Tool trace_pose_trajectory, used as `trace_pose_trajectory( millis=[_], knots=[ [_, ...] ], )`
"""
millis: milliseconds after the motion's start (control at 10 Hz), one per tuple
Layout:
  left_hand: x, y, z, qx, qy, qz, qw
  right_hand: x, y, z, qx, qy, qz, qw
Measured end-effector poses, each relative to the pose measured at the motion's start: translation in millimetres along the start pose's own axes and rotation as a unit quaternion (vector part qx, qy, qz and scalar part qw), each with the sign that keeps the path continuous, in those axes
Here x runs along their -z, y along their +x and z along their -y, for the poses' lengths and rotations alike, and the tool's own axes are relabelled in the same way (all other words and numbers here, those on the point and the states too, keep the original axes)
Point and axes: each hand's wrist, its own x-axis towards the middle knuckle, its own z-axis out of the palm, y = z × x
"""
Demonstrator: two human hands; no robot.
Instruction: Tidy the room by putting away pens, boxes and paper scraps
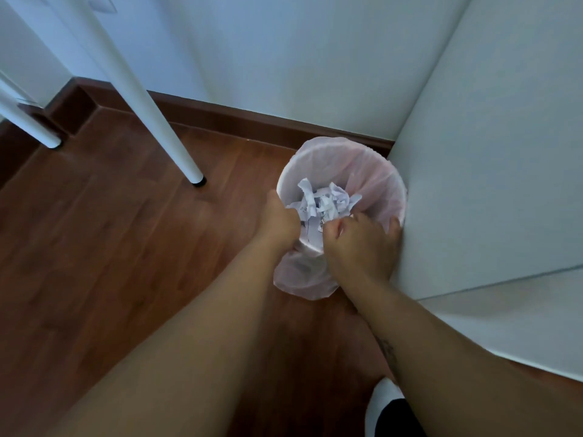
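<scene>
A bunch of crumpled white paper scraps [325, 201] sticks up over the mouth of a small round waste bin [375, 167] lined with a thin pink bag. My left hand [280, 220] grips the scraps from the left, fingers closed round them. From the right, my right hand [359, 244] pinches the same bunch, its thumb resting near the bin's right rim. Both hands hover over the near edge of the bin. The lower part of the bunch is hidden between the hands.
The bin stands on a brown wooden floor [110, 247], tight against a white cabinet side [492, 184] on the right and near the wall's dark skirting. Two white table legs [164, 134] slant down at left. A foot in a white sock [383, 402] shows at the bottom.
</scene>
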Motion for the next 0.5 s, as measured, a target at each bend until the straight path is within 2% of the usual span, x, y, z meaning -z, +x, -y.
trace_pose_trajectory(
  millis=[100,200,400,500],
  knots=[
    [7,0,-3,0.021,0.041,0.037,0.998,11,-10,-3,0.050,-0.005,0.041,0.998],
    [7,1,1,0.028,0.076,0.041,0.996,17,-23,-4,0.088,-0.020,0.076,0.993],
    [4,-11,6,0.044,0.016,0.012,0.999,22,-20,-16,0.115,-0.050,0.092,0.988],
    [12,-17,3,-0.028,0.051,-0.033,0.998,25,-19,-14,0.126,-0.043,0.069,0.989]
  ],
)
